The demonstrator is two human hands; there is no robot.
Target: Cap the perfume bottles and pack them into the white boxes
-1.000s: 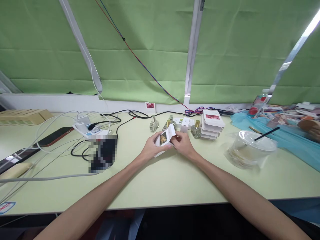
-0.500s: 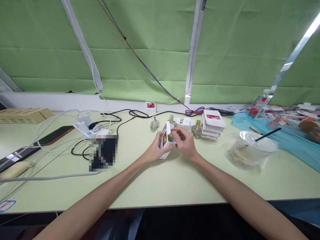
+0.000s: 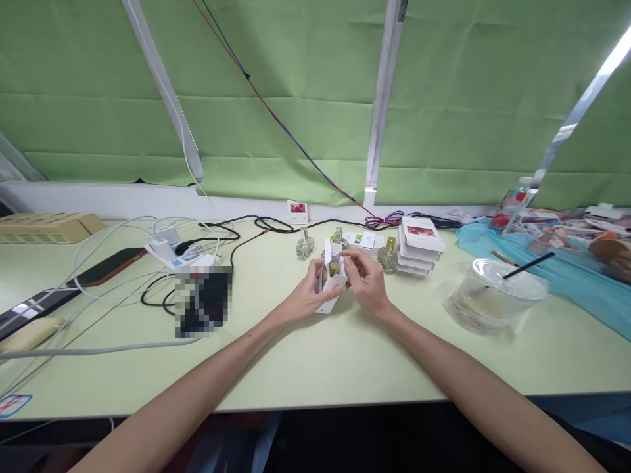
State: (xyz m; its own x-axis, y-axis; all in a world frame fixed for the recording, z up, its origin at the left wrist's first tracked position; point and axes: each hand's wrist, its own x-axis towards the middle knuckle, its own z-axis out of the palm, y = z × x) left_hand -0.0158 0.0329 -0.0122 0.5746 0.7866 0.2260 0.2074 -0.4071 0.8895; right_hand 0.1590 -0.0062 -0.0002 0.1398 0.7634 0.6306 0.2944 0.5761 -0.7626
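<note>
The left fingers (image 3: 333, 292) hold a white box (image 3: 326, 307), top flap (image 3: 328, 251) up, unclosed, a gold cap (image 3: 334, 269) already inside — right fingers (image 3: 351, 269) narrowed at its mouth, grip unclear — while glass bottles (image 3: 305, 247) stand unboxed beyond the fingers, stacked boxes (image 3: 420, 235) farther right.

The small box (image 3: 326, 305) in the middle is white around a gold cap (image 3: 334, 269), the stacked boxes (image 3: 420, 244) to its right are white with a pinkish-red printed picture, the table (image 3: 296, 368) is pale yellow-green, the far curtain (image 3: 286, 59) green, the cloth (image 3: 562, 279) at right turquoise, and the straw (image 3: 528, 265) black.
</note>
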